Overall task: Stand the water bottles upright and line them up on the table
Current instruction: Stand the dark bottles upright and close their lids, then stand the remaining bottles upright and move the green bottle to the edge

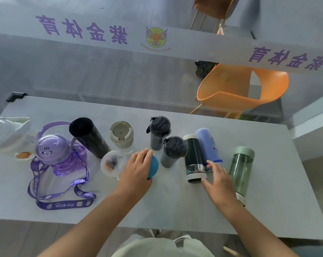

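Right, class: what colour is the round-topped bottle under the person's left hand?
Blue: the bottle shows beneath the left hand, seen best in the head view.

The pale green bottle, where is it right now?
In the head view, the pale green bottle is farthest right on the table, just beyond the right hand and right of the blue bottle.

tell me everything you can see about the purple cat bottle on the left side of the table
The purple cat bottle stands upright near the table's left end, left of the tall black tumbler. Its squat, faceted body looks like translucent violet plastic. On top sits a clear dome lid over a lilac cat face. A lilac carry handle arches behind it, and a pale straw curves up at its right side. A purple strap printed "Nice day" hangs from it and loops across the table toward the near edge. Neither hand touches it.
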`<state>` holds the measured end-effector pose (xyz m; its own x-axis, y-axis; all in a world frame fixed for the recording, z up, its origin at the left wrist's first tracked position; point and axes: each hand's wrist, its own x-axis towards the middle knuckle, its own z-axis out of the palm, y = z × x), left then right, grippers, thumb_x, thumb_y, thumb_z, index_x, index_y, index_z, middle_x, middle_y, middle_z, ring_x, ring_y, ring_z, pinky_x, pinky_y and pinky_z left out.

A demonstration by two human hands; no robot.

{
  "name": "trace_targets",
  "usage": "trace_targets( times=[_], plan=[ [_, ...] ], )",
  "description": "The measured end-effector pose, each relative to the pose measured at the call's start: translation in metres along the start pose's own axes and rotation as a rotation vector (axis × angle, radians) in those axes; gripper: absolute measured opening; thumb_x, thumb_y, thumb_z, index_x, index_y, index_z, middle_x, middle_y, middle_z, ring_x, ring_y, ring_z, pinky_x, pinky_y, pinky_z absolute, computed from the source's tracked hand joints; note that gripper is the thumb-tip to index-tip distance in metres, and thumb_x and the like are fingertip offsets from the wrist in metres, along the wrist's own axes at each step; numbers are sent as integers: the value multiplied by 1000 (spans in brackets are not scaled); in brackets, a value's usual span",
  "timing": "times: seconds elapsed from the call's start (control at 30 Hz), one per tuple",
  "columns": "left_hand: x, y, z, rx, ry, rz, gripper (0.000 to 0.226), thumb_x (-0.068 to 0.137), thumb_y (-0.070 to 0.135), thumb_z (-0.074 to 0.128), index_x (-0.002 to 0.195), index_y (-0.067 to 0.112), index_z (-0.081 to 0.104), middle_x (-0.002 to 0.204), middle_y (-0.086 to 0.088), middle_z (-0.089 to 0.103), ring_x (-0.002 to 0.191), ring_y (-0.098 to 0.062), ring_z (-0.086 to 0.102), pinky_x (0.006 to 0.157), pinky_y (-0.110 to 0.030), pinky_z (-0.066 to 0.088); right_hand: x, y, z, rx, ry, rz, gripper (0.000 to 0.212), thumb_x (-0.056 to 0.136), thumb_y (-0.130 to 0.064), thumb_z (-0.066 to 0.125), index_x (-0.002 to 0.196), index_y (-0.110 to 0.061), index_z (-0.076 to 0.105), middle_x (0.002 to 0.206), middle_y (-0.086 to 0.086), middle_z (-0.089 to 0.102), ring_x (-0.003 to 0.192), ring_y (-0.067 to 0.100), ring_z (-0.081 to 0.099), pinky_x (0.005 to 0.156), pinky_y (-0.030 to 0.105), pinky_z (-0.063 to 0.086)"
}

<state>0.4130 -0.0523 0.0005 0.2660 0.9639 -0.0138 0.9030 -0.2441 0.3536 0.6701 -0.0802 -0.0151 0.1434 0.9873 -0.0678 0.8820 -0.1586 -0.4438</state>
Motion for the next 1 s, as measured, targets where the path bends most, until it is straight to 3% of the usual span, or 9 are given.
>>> trace_targets(
  times=[0.13,0.27,0.43,0.6,0.73,0.87,1.0],
  plan=[
    [-3,-2,0,28,-9,-8,86,54,8,77,133,6,43,133,-15,50,120,-35,48,101,-42,39,1,-6,14,-60,-75,139,56,77,-25,68,127,-11,47,121,7,58,110,27,50,95,38,39],
    [-8,4,-7,57,33,45,89,56,26,82,133,11,39,137,-14,47,123,-33,45,102,-43,36,5,-21,29,-59,-42,260,52,72,-43,67,111,-13,48,110,7,57,96,25,53,83,37,44],
    [-11,8,-11,52,120,78,80,61,28,80,129,11,42,135,-14,48,122,-27,37,102,-40,33,10,-29,45,-150,-44,363,64,70,-57,64,107,-9,42,108,9,58,96,27,55,82,37,42],
    [-12,10,-10,13,164,114,74,60,20,80,125,7,48,130,-14,52,118,-24,37,101,-40,36,10,-26,44,-11,-14,456,55,69,-41,68,104,-7,44,100,13,62,87,32,59,78,36,45],
    [-12,13,-7,12,173,128,75,55,16,83,122,5,51,127,-14,55,114,-24,38,96,-43,43,2,-20,33,78,22,504,60,63,-33,72,107,-6,41,98,13,56,83,33,58,69,35,48],
    [-10,15,-2,-3,170,117,75,54,13,83,121,6,52,126,-15,56,114,-24,37,99,-34,29,-8,-11,22,131,80,501,72,61,-28,74,119,-5,38,111,13,50,97,34,55,76,37,48],
    [-11,21,0,-53,175,111,72,56,11,81,121,8,51,126,-13,55,114,-24,37,99,-41,39,-18,-11,4,113,161,395,83,61,-25,78,129,-4,35,121,15,48,113,31,44,89,38,43]
  ],
)
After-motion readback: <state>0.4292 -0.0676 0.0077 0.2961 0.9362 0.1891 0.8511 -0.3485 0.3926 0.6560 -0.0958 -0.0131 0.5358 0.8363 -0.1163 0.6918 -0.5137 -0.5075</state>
